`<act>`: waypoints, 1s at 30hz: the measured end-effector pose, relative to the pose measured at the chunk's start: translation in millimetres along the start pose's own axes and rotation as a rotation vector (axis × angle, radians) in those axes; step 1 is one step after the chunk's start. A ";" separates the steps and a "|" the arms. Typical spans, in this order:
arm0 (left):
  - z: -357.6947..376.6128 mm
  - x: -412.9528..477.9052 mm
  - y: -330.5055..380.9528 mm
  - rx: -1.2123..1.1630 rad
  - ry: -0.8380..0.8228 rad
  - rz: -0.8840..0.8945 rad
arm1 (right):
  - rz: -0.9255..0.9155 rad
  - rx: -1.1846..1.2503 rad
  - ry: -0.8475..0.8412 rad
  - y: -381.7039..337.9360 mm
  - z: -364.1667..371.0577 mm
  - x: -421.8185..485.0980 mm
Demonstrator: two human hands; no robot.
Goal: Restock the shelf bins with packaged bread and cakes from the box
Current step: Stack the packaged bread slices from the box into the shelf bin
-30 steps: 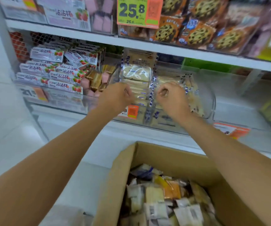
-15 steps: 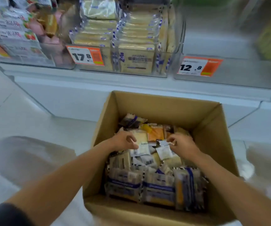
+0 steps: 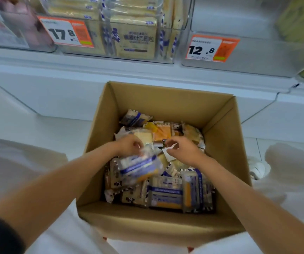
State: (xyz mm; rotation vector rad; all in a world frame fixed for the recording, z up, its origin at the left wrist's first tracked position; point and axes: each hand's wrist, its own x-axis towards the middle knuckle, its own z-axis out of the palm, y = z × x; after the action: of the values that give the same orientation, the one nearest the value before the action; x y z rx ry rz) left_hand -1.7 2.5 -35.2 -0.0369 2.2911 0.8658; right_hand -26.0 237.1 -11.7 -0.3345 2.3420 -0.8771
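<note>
An open cardboard box (image 3: 167, 99) stands on the floor below the shelf, filled with several packaged breads and cakes. My left hand (image 3: 129, 145) grips a blue-and-white bread packet (image 3: 138, 167), blurred and lifted slightly above the pile. My right hand (image 3: 182, 149) pinches the white edge of another packet (image 3: 168, 155) in the box's middle. Above, a clear shelf bin (image 3: 180, 24) holds stacked bread packs (image 3: 138, 41) of the same kind.
Price tags reading 17.8 (image 3: 65, 33) and 12.8 (image 3: 211, 48) hang on the bin fronts. A clear bin (image 3: 257, 55) to the right looks nearly bare. Yellow packs (image 3: 301, 21) sit far right, pink ones (image 3: 24, 22) far left. White floor surrounds the box.
Both hands came down from the shelf bin into the box. My left hand has since taken hold of a blue-and-white packet and raised it; my right hand pinches a packet edge.
</note>
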 end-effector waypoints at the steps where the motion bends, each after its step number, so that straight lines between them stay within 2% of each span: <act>1: -11.6 2.2 6.3 -0.192 0.137 -0.032 | -0.022 0.045 0.010 -5.2 -4.9 -2.9; 3: -29.2 4.7 20.2 -0.657 0.278 -0.131 | -0.088 0.096 0.021 -12.5 -14.2 -10.8; 5: -37.8 3.5 31.2 -0.951 0.168 -0.226 | -0.178 -0.009 0.060 -16.5 -22.0 -17.3; 8: -36.3 -3.1 36.4 -1.041 -0.044 -0.335 | -0.260 -0.217 0.120 -17.5 -35.0 -17.6; 10: -35.1 -3.0 33.3 -1.142 -0.089 -0.413 | -0.233 -0.158 0.060 -15.3 -44.6 -15.2; 13: -33.7 -5.6 33.5 -1.286 -0.139 -0.442 | -0.170 0.021 -0.061 -9.7 -51.3 -15.0; 15: -31.9 -5.6 34.1 -1.289 -0.183 -0.423 | -0.180 0.089 -0.030 -9.6 -50.8 -15.6; 17: -31.0 -9.2 40.6 -1.159 -0.233 -0.390 | -0.207 0.176 0.049 -9.7 -51.4 -15.7; 19: -32.4 -8.2 45.4 -1.007 -0.200 -0.312 | -0.171 0.245 0.048 -11.3 -55.6 -18.8; 20: -35.8 -7.5 48.4 -1.011 -0.175 -0.265 | -0.147 0.241 0.030 -11.1 -58.0 -19.8; 22: -42.0 -7.5 56.2 -1.083 -0.246 -0.181 | -0.134 0.155 -0.012 -8.3 -61.9 -20.0; 23: -43.8 -9.3 62.4 -1.052 -0.296 -0.133 | -0.147 0.096 -0.014 -6.7 -62.4 -18.9; 25: -40.6 -12.1 71.5 -0.830 -0.342 -0.064 | -0.182 0.027 0.015 -4.4 -60.3 -18.0; 27: -28.3 -12.2 77.0 -0.635 -0.300 -0.040 | -0.169 0.046 0.038 -1.7 -55.7 -19.7; 30: -11.6 -1.7 68.4 -0.578 -0.132 -0.073 | -0.056 0.073 0.093 10.9 -55.4 -24.9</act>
State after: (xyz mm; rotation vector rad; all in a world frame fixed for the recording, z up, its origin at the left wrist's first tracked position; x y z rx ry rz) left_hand -24.3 48.5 11.6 -0.3047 1.8402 1.4161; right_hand -41.2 284.0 25.4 -0.3366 2.3882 -1.0219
